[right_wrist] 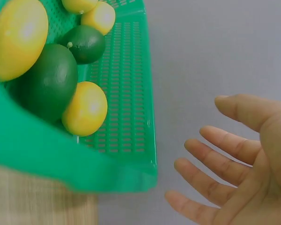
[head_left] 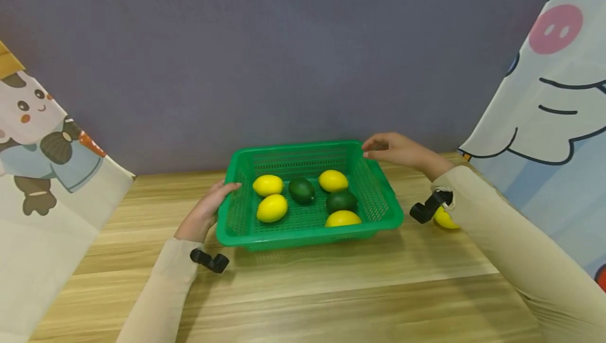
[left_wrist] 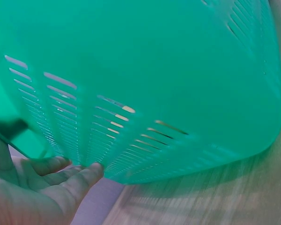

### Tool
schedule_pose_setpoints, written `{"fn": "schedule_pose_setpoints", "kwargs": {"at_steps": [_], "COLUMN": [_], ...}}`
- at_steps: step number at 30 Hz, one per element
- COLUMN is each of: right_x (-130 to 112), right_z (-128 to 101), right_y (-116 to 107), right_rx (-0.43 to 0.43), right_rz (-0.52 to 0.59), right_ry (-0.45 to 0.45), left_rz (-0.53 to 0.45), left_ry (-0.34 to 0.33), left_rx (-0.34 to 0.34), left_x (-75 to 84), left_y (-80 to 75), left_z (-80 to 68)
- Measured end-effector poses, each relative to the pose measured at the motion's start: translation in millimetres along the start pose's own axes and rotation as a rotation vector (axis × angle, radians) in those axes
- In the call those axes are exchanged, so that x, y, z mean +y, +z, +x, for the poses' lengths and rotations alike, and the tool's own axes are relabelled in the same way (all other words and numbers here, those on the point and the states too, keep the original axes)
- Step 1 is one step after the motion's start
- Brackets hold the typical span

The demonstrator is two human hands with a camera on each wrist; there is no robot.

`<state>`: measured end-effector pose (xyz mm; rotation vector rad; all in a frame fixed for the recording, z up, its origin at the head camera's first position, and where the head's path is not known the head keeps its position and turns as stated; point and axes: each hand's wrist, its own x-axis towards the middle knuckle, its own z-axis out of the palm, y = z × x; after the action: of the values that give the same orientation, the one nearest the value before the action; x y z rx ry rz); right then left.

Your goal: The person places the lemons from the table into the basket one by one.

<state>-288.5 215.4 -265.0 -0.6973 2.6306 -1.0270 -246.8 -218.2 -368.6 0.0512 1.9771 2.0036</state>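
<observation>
A green plastic basket [head_left: 303,239] with slotted sides stands on the wooden table. Inside lie several yellow lemons [head_left: 272,208] and two dark green avocados [head_left: 301,190]. At the basket's left end my left hand [head_left: 208,209] grips the rim, thumb over the top; in the left wrist view its fingers [left_wrist: 86,178] lie against the outside of the slotted wall. My right hand [head_left: 395,149] hovers by the back right corner. The right wrist view shows that hand [right_wrist: 239,164] apart from the rim, fingers spread and holding nothing.
Another lemon [head_left: 445,219] lies on the table [head_left: 331,295] to the right of the basket, partly hidden by the right wrist. A grey wall [head_left: 293,59] rises close behind the basket. Cartoon-printed sheets [head_left: 535,106] hang at both sides.
</observation>
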Motion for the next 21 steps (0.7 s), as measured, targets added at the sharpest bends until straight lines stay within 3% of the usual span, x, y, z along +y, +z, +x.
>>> {"fn": "schedule_pose_setpoints", "kwargs": {"at_steps": [21], "right_x": [56.8], "right_z": [-61.3], "right_y": [-8.1], "right_rx": [0.127], "right_rz": [-0.004], "right_ry": [0.04], "left_rz": [0.002], "left_ry": [0.003], "left_rx": [-0.009], "left_x": [-1.3], "left_y": [-1.1], "left_z": [1.1]}}
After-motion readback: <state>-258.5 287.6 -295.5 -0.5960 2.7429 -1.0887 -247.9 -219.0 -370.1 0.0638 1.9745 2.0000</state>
